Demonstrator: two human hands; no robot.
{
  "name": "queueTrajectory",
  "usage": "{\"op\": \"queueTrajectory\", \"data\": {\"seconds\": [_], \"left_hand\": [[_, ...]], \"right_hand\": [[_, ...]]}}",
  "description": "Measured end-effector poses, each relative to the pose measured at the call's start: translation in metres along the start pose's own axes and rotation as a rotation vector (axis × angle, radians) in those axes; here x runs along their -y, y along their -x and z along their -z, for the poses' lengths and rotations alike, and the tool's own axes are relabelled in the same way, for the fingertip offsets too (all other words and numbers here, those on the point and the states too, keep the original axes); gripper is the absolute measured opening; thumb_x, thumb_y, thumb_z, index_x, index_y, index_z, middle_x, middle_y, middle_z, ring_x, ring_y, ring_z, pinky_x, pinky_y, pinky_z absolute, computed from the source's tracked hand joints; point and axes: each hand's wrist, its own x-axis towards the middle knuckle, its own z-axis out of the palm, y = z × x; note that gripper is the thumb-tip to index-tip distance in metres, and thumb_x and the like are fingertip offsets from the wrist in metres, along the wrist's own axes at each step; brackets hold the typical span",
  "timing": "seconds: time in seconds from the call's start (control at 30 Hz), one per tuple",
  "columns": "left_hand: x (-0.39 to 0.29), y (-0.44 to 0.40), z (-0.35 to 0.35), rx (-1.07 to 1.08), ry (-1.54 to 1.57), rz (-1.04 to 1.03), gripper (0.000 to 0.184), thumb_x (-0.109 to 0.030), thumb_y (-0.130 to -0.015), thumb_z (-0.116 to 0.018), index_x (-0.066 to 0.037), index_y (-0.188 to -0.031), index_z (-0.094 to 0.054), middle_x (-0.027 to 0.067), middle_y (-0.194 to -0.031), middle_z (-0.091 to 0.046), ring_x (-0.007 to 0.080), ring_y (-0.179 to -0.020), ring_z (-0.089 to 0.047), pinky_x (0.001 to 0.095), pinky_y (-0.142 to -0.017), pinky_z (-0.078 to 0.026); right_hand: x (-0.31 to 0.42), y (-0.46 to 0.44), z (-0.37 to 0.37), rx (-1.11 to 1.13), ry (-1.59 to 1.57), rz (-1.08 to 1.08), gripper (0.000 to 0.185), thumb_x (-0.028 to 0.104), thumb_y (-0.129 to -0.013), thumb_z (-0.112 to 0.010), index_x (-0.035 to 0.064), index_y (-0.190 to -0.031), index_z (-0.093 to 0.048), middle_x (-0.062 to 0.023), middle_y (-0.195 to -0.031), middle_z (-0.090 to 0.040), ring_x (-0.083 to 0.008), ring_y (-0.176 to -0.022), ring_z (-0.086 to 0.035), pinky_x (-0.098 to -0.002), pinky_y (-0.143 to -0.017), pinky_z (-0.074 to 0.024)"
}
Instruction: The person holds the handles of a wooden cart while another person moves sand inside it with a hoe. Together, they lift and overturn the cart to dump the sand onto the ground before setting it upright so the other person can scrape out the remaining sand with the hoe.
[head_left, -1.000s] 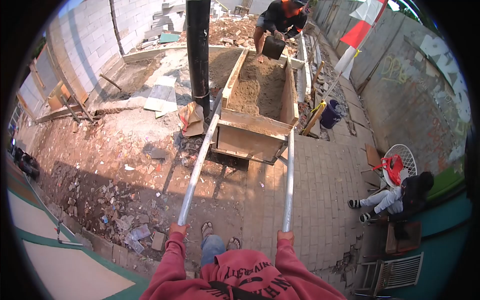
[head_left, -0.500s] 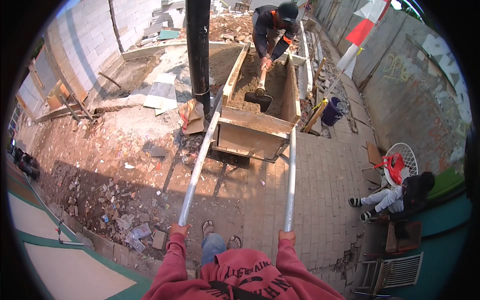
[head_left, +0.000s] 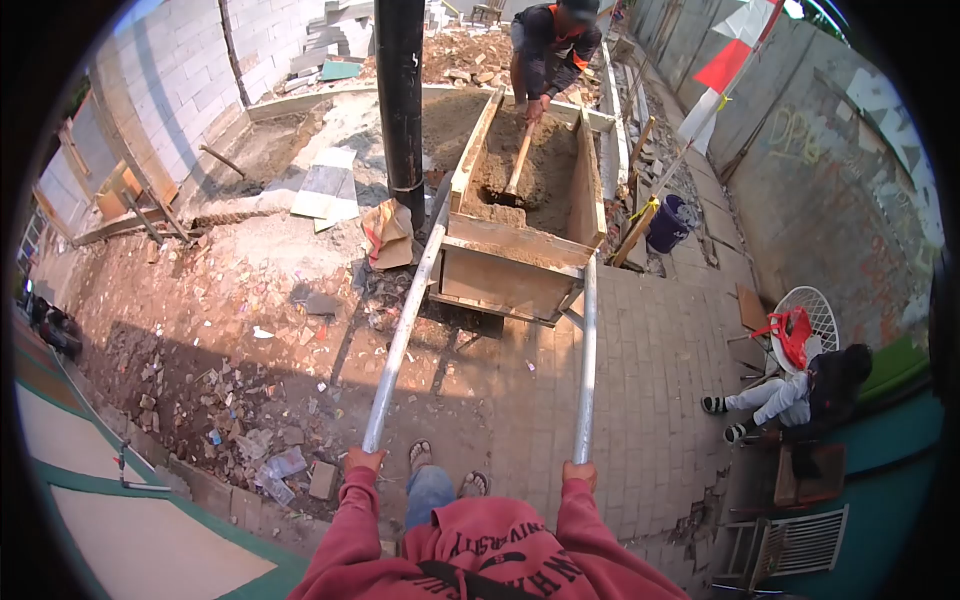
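Both of my hands grip the metal pipe handles of a wooden-sided cart. My left hand (head_left: 364, 459) is wrapped round the end of the left handle (head_left: 402, 335), and my right hand (head_left: 579, 473) round the end of the right handle (head_left: 587, 360). Between the handles' far ends sits the cart's wooden box (head_left: 515, 275), holding brown sand (head_left: 545, 170). Across the box a co-worker (head_left: 552, 50) bends over it, both hands on the wooden shaft of a hoe (head_left: 521, 160). The hoe's blade is sunk in the sand and mostly hidden.
A black post (head_left: 402, 110) stands close to the cart's left side. Rubble (head_left: 260, 420) covers the ground at left; brick paving (head_left: 640, 380) runs at right. A purple bucket (head_left: 668, 225) stands near the flagpole. At right a person (head_left: 800, 390) sits beside a white chair (head_left: 808, 315).
The co-worker's hoe has gone from lying with its blade visible on the sand to being dug into it, its shaft more upright. My hands stay on the handles.
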Motion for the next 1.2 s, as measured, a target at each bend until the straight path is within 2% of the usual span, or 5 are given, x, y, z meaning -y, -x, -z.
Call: {"op": "queueTrajectory", "data": {"seconds": [0.1, 0.17, 0.27, 0.37, 1.2], "left_hand": [[0.001, 0.001, 0.0, 0.036, 0.023, 0.005, 0.055, -0.041, -0.065, -0.084, 0.004, -0.096, -0.073, 0.0265, -0.095, -0.071, 0.0401, -0.094, -0.07, 0.0455, -0.084, -0.055], [0.003, 0.001, -0.004, -0.12, -0.006, -0.106, 0.044, -0.031, -0.069, -0.085, 0.008, -0.082, -0.071, 0.0199, -0.07, -0.07, 0.0294, -0.063, -0.071, 0.0419, -0.059, -0.054], [-0.017, 0.026, 0.015, -0.138, -0.052, -0.136, 0.05, -0.034, -0.066, -0.086, 0.009, -0.087, -0.072, 0.0265, -0.083, -0.071, 0.0366, -0.08, -0.073, 0.0449, -0.07, -0.056], [-0.022, 0.031, 0.021, -0.101, -0.07, -0.079, 0.053, -0.039, -0.065, -0.083, 0.004, -0.094, -0.073, 0.0251, -0.092, -0.072, 0.0396, -0.091, -0.07, 0.0451, -0.082, -0.055], [-0.028, 0.038, 0.022, -0.145, -0.099, -0.092, 0.05, -0.038, -0.065, -0.08, 0.002, -0.094, -0.074, 0.0251, -0.087, -0.072, 0.0388, -0.088, -0.071, 0.0446, -0.08, -0.055]], "right_hand": [[0.001, -0.001, 0.0, 0.007, 0.001, 0.001, 0.041, 0.029, -0.07, -0.071, 0.0021, -0.101, -0.072, -0.0239, -0.102, -0.07, -0.0415, -0.099, -0.067, -0.0487, -0.087, -0.0525], [0.001, 0.0, 0.001, 0.015, -0.001, -0.003, 0.043, 0.03, -0.07, -0.072, 0.002, -0.103, -0.072, -0.0242, -0.103, -0.07, -0.0418, -0.1, -0.067, -0.049, -0.087, -0.0526], [0.002, 0.001, 0.0, 0.01, 0.002, -0.025, 0.044, 0.031, -0.07, -0.073, 0.0025, -0.103, -0.072, -0.0238, -0.103, -0.07, -0.0413, -0.101, -0.067, -0.0485, -0.088, -0.0528], [0.002, 0.001, 0.001, 0.014, -0.006, -0.024, 0.044, 0.032, -0.07, -0.074, 0.003, -0.103, -0.072, -0.0234, -0.104, -0.07, -0.0408, -0.101, -0.067, -0.0482, -0.088, -0.0529], [-0.001, -0.002, -0.002, -0.012, 0.003, -0.005, 0.041, 0.028, -0.069, -0.07, 0.0013, -0.1, -0.071, -0.024, -0.102, -0.07, -0.0407, -0.099, -0.067, -0.0484, -0.088, -0.0523]]}}
